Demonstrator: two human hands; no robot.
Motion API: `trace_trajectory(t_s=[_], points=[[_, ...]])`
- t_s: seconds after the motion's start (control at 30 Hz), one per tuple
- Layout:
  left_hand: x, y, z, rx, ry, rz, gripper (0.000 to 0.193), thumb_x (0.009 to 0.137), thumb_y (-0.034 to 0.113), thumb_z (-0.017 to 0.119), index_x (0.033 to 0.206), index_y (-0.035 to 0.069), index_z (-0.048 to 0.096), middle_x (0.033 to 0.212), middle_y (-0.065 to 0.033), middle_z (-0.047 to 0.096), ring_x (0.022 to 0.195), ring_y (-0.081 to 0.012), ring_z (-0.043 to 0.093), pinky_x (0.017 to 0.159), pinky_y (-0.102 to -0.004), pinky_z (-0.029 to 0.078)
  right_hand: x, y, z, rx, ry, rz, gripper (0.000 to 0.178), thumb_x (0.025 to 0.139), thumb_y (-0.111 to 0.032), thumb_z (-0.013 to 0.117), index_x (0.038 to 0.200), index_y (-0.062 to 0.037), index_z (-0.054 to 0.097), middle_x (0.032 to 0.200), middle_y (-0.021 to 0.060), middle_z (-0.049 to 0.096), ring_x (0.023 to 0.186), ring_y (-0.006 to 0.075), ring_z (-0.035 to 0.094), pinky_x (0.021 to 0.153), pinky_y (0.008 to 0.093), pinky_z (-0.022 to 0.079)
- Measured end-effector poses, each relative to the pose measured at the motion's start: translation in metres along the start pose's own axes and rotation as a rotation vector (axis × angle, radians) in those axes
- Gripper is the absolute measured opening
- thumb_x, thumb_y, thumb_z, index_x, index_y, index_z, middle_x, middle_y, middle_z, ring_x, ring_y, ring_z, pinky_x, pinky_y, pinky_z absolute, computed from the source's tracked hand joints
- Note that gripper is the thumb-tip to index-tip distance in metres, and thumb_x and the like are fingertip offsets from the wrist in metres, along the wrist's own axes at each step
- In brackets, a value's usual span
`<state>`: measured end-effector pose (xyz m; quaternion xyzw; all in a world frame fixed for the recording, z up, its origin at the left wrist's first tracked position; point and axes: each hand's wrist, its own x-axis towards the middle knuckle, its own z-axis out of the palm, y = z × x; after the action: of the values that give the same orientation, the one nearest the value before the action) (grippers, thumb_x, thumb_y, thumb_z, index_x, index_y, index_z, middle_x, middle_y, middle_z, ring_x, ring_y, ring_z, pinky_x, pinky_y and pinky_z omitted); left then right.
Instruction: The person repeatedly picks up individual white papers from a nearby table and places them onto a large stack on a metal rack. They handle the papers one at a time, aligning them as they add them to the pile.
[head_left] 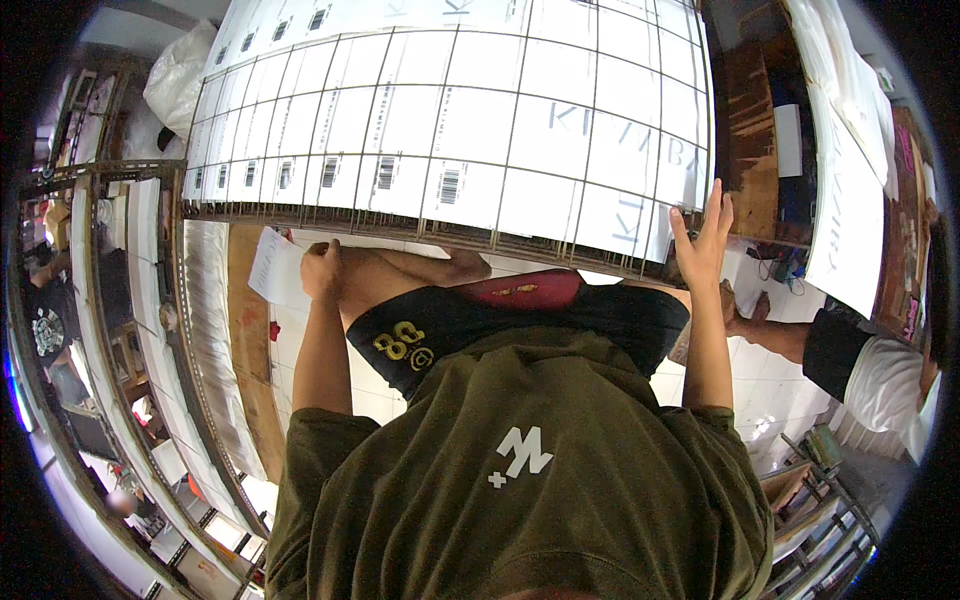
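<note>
A large wire drying rack (590, 255) stands in front of me, its mesh lying over white printed sheets (545, 130) that carry barcodes and lettering. Just below the rack's near left edge, my left hand (321, 269) is closed at the edge of a white sheet with print (272, 268), which sticks out to the left. Its fingertips are partly hidden. At the rack's near right corner, my right hand (703, 240) rests with fingers spread against the edge of the mesh, holding nothing.
Metal shelving (150, 330) with mixed goods runs along the left. A plastic bag (182, 80) sits by the rack's far left corner. On the right are a long white panel (840, 200) and a co-worker in black shorts (835, 350). Slatted frames (810, 500) stand behind at lower right.
</note>
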<state>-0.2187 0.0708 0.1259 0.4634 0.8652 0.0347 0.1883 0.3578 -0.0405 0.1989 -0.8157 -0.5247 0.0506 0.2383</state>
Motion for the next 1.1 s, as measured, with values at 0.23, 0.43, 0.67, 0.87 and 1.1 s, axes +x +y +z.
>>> trace_trajectory(t_s=[0.23,0.43,0.67,0.87,1.1], points=[[-0.034,0.008,0.014,0.23,0.362,0.692,0.031,0.083,0.038,0.06,0.09,0.009,0.069,0.097,-0.0114,0.066,0.087,-0.0334,0.064,0.076,-0.0456,0.049,0.0,-0.006,-0.005,-0.007,-0.026,0.098,0.086,0.086,-0.05,0.061,0.152,-0.0191,0.017,0.15,0.0288,0.019,0.135,0.0456,0.032,0.105,0.0511,0.036],[-0.114,0.082,0.041,0.332,-0.297,0.692,0.039,0.082,0.041,0.064,0.105,0.009,0.068,0.088,-0.0143,0.069,0.085,-0.0343,0.066,0.077,-0.0455,0.052,-0.001,-0.004,-0.005,-0.004,-0.019,0.092,0.087,0.085,-0.054,0.06,0.152,-0.0179,0.018,0.151,0.0277,0.019,0.134,0.0471,0.032,0.103,0.0533,0.038],[-0.189,0.112,0.147,0.094,-0.5,1.077,0.035,0.085,0.035,0.061,0.111,0.012,0.064,0.102,-0.0147,0.067,0.09,-0.0385,0.065,0.078,-0.0502,0.051,-0.001,-0.001,-0.005,0.031,0.028,0.06,0.086,0.084,-0.051,0.063,0.151,-0.0174,0.021,0.149,0.0313,0.019,0.131,0.0496,0.035,0.103,0.0522,0.037],[-0.175,0.109,0.16,0.176,-0.633,1.059,0.027,0.089,0.024,0.055,0.111,0.011,0.063,0.101,-0.0176,0.066,0.088,-0.0395,0.065,0.076,-0.0527,0.052,-0.001,-0.002,-0.005,0.013,0.014,0.074,0.086,0.084,-0.049,0.063,0.151,-0.0181,0.02,0.15,0.0297,0.019,0.131,0.0497,0.035,0.102,0.0531,0.039],[-0.163,0.112,0.17,0.274,-0.577,1.108,0.021,0.088,0.023,0.058,0.106,0.014,0.064,0.087,-0.021,0.066,0.086,-0.0385,0.066,0.072,-0.0488,0.053,-0.002,0.0,-0.002,-0.008,0.034,0.074,0.085,0.085,-0.049,0.063,0.151,-0.0165,0.02,0.149,0.0316,0.018,0.131,0.0508,0.034,0.103,0.0548,0.037]])
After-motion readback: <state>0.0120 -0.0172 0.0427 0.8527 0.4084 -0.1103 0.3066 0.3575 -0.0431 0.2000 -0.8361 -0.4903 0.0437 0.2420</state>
